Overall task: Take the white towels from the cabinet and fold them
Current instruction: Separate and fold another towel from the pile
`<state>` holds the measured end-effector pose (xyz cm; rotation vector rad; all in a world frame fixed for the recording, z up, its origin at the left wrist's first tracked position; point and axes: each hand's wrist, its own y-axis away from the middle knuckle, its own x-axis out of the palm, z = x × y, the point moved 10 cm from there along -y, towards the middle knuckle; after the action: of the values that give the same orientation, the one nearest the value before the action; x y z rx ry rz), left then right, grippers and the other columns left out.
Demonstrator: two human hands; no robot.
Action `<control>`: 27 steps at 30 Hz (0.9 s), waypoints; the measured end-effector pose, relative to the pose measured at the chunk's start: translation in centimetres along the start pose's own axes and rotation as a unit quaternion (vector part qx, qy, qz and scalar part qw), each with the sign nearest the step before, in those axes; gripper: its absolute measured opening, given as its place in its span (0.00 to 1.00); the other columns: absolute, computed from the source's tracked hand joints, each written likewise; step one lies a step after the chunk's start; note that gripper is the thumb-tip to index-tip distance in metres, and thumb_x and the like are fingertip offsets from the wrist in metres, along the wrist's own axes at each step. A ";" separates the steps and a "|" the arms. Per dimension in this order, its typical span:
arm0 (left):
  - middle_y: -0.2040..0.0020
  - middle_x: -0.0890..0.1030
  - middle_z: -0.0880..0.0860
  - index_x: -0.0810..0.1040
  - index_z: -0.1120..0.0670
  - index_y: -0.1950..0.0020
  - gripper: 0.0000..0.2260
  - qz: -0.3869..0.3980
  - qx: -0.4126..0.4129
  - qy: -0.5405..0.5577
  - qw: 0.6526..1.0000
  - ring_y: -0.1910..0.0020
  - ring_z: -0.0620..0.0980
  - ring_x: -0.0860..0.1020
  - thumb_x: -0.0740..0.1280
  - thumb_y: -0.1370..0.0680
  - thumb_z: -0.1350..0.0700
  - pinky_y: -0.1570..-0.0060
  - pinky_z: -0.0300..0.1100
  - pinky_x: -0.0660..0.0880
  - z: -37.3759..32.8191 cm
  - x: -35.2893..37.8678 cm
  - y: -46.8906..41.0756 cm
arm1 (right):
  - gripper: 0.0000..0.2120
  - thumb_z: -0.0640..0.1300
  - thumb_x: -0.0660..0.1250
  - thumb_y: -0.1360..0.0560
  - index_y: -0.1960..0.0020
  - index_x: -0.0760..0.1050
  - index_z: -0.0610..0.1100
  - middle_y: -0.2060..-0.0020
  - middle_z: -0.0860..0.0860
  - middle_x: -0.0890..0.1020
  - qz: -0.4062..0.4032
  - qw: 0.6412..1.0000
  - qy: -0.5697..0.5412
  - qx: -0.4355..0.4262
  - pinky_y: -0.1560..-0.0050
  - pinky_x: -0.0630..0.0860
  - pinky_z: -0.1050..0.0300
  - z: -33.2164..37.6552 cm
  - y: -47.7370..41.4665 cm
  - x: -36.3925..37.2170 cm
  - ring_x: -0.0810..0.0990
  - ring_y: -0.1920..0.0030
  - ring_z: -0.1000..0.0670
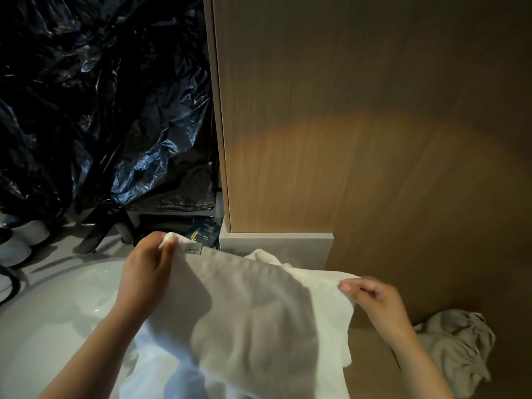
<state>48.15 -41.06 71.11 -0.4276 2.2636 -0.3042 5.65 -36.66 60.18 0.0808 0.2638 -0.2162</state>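
A white towel (247, 312) is stretched between my two hands at the bottom middle of the head view. My left hand (146, 272) pinches its far left corner, next to a small sewn label. My right hand (377, 298) pinches the far right corner. The cloth hangs down toward me and covers more white fabric (161, 370) underneath. Another bunched white towel (267, 256) peeks out just behind the held edge. The wooden cabinet door (359, 125) fills the upper right.
A white round basin (57, 312) lies at the lower left. Black plastic sheeting (100, 96) hangs at the upper left, with dark stand legs below it. A crumpled grey cloth (457, 347) sits on the wooden ledge at the lower right.
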 end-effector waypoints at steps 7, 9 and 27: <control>0.64 0.75 0.54 0.72 0.59 0.61 0.12 0.005 -0.007 0.018 1.000 0.61 0.56 0.71 0.61 0.18 0.57 0.62 0.46 0.60 0.7 -0.1 0.3 | 0.07 0.39 0.78 0.31 0.61 0.85 0.50 0.66 0.55 0.83 0.046 0.989 0.139 0.016 0.62 0.74 0.62 -1.6 1.7 1.0 0.79 0.67 0.56; 0.64 0.75 0.55 0.72 0.61 0.61 0.12 0.005 -0.003 0.022 1.000 0.61 0.56 0.71 0.61 0.18 0.57 0.63 0.47 0.61 0.6 -0.1 0.3 | 0.05 0.39 0.77 0.30 0.60 0.85 0.49 0.65 0.51 0.84 0.030 0.992 0.124 0.023 0.59 0.77 0.55 -2.0 2.2 0.7 0.81 0.64 0.50; 0.64 0.75 0.53 0.75 0.59 0.57 0.10 0.016 -0.044 0.071 0.996 0.62 0.53 0.71 0.61 0.18 0.56 0.64 0.45 0.65 0.9 -0.3 0.6 | 0.15 0.46 0.78 0.32 0.49 0.82 0.40 0.57 0.41 0.86 -0.042 0.985 -0.154 0.068 0.50 0.77 0.51 -1.5 3.8 -0.5 0.83 0.58 0.44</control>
<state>48.87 -40.46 70.47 -0.4271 2.4267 -0.2242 5.65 -32.72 59.03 0.1707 -0.0557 -0.3260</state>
